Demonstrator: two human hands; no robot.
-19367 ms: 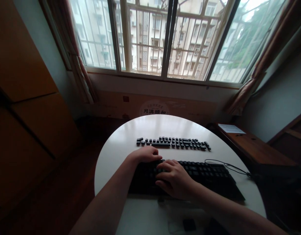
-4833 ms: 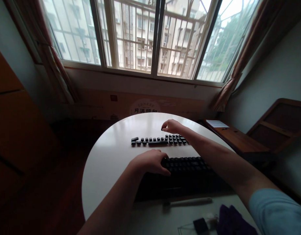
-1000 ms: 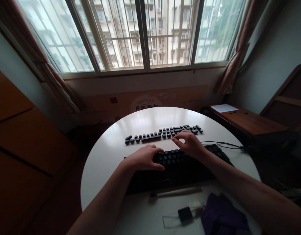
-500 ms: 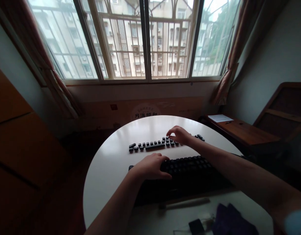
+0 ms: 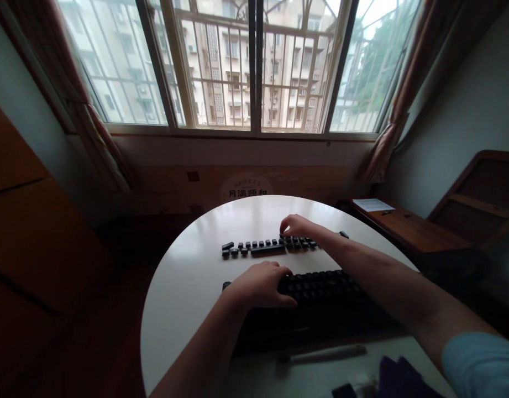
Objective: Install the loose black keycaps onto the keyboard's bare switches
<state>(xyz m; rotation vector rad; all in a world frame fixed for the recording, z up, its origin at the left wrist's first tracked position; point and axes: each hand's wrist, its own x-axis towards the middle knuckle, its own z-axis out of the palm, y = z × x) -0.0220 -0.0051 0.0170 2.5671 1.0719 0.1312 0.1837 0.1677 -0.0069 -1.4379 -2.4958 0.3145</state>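
A black keyboard (image 5: 316,283) lies on the round white table (image 5: 188,287). My left hand (image 5: 260,284) rests over its left part, thumb and index finger apart on the keys, and hides that end. Beyond the keyboard, loose black keycaps stand in rows, with one long spacebar keycap (image 5: 268,250) among them. At the back row my right hand (image 5: 296,225) has its thumb and fingertips together at a small black keycap (image 5: 282,236), mostly covered by the fingers. My right forearm crosses above the right end of the keyboard and hides it.
In front of the keyboard lies a blurred thin stick-like tool (image 5: 329,354). Nearer still are a dark small object (image 5: 344,391) and a purple cloth-like thing (image 5: 403,378). A wooden side table (image 5: 412,226) with a paper sheet (image 5: 373,205) stands right, below the window.
My right hand's fingers have closed from a wider curl and come down at the back row of keycaps. The left hand stays on the keyboard. The view has shifted slightly.
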